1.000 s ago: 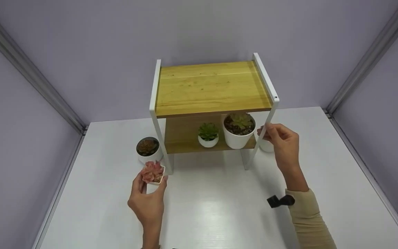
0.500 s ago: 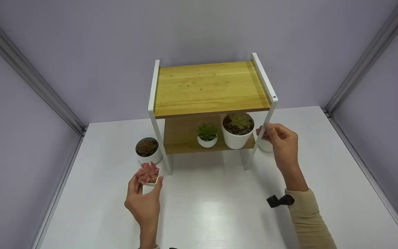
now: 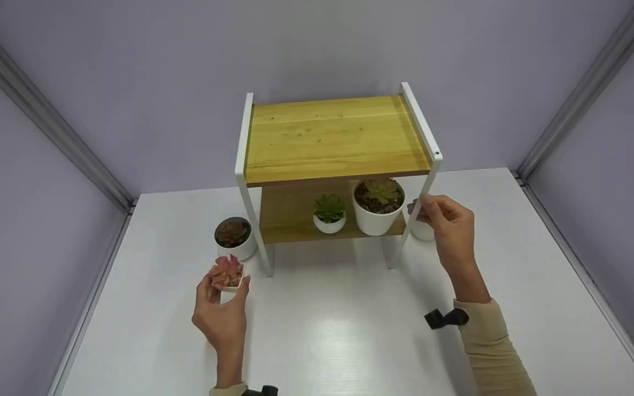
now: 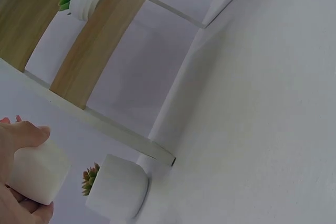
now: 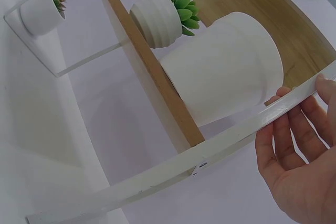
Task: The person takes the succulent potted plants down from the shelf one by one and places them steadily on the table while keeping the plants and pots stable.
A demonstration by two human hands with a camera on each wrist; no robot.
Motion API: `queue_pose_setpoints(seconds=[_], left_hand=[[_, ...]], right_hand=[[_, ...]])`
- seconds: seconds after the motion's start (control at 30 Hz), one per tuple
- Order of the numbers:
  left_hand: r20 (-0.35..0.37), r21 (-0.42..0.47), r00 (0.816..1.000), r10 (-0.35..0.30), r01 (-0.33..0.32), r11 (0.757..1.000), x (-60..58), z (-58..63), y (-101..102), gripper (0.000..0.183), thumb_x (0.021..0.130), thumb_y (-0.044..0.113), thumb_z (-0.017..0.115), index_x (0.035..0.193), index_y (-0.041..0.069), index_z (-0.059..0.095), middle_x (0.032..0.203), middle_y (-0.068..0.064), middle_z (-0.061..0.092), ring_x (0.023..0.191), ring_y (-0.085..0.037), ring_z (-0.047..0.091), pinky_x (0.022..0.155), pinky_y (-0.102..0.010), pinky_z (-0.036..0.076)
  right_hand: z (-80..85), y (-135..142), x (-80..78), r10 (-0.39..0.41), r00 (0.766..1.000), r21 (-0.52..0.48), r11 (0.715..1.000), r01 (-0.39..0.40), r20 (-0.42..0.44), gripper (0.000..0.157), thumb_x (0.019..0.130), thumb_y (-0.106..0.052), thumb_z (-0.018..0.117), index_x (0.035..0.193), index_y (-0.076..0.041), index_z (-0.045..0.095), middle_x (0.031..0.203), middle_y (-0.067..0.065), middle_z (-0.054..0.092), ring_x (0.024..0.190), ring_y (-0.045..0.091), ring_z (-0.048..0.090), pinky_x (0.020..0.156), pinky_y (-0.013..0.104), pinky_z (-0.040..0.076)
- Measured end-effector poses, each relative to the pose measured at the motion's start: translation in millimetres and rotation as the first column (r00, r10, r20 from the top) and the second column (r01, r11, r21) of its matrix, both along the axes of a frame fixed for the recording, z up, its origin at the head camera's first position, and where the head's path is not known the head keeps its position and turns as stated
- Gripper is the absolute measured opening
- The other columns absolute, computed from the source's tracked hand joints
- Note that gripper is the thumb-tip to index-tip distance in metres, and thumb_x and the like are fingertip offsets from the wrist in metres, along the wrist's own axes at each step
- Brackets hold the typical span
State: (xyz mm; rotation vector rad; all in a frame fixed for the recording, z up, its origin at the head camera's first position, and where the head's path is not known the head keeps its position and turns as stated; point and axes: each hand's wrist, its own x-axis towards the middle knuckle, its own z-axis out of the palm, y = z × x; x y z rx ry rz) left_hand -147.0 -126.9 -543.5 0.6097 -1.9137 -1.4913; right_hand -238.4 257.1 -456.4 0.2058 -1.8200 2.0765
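Note:
My left hand (image 3: 222, 319) grips a small square white pot (image 4: 41, 172) between thumb and fingers, with a pink succulent (image 3: 227, 271) growing in it. It is held up, in front of a round white pot with a brownish succulent (image 3: 233, 233) that stands left of the shelf. On the far side, my right hand (image 3: 452, 228) holds the right front post (image 5: 278, 107) of the wooden shelf unit (image 3: 336, 137), thumb on one side and fingers on the other. Its fingertips come close beside a large white succulent pot (image 5: 228, 66) on the lower board.
A small green succulent (image 3: 329, 209) in a white ribbed pot sits left of the large pot on the lower board. Behind my right hand, another white pot (image 3: 422, 231) stands on the white table (image 3: 328, 330), partly hidden. Walls enclose the table at the back and sides.
My left hand has moved a little to the left with the pink succulent, away from the shelf's left post. The right hand stays on the post.

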Motion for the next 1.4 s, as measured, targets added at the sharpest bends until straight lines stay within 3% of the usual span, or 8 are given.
queue_pose_setpoints(seconds=[0.23,0.37,0.53,0.97,1.4], left_hand=[[0.034,0.013,0.999,-0.001,0.001,1.000,-10.6,-11.7,-6,0.066,0.079,0.010,0.093,0.137,-0.002,0.063,0.141,-0.024,0.067,0.136,-0.040,0.063,0.115,-0.048,0.050],[0.028,0.028,1.000,-0.006,0.006,1.000,-16.1,-18.3,-9,0.066,0.079,0.010,0.092,0.137,-0.003,0.063,0.141,-0.024,0.067,0.136,-0.038,0.063,0.116,-0.047,0.049],[0.002,0.040,1.000,-0.009,0.008,0.999,-22.3,-23.7,-9,0.066,0.079,0.009,0.092,0.136,-0.004,0.063,0.138,-0.026,0.068,0.135,-0.039,0.063,0.116,-0.049,0.049],[0.018,0.089,1.000,-0.014,0.013,0.996,-37.1,-44.0,-13,0.064,0.082,0.004,0.088,0.137,-0.005,0.059,0.144,-0.028,0.063,0.142,-0.037,0.057,0.119,-0.045,0.046],[0.105,0.167,0.994,-0.003,-0.014,0.986,-39.2,-58.4,-12,0.063,0.084,0.007,0.086,0.139,-0.003,0.057,0.143,-0.024,0.064,0.140,-0.037,0.059,0.117,-0.047,0.050]], right_hand=[[-0.6,0,-0.5,-0.007,1.000,-0.001,1.000,0.007,0.002,0.034,0.105,-0.013,0.066,0.106,0.020,0.068,0.090,0.015,0.080,0.086,0.024,0.078,0.085,0.030,0.065],[-0.5,-1,-0.4,-0.008,1.000,-0.002,1.000,0.008,0.005,0.032,0.104,-0.013,0.066,0.105,0.019,0.069,0.090,0.015,0.080,0.085,0.020,0.078,0.085,0.030,0.065],[-0.3,-1,0.4,-0.007,1.000,0.008,1.000,0.007,0.023,0.032,0.104,-0.015,0.066,0.106,0.017,0.070,0.088,0.003,0.081,0.085,0.016,0.077,0.085,0.030,0.065],[-1.1,1,0.8,-0.014,0.999,0.023,1.000,0.014,0.031,0.032,0.105,-0.015,0.066,0.108,0.016,0.070,0.090,0.003,0.081,0.086,0.018,0.078,0.088,0.033,0.065],[0.5,0,0.8,-0.005,1.000,-0.008,1.000,0.005,0.027,0.040,0.105,-0.014,0.066,0.109,0.025,0.063,0.089,0.008,0.081,0.087,0.026,0.077,0.085,0.031,0.065]])
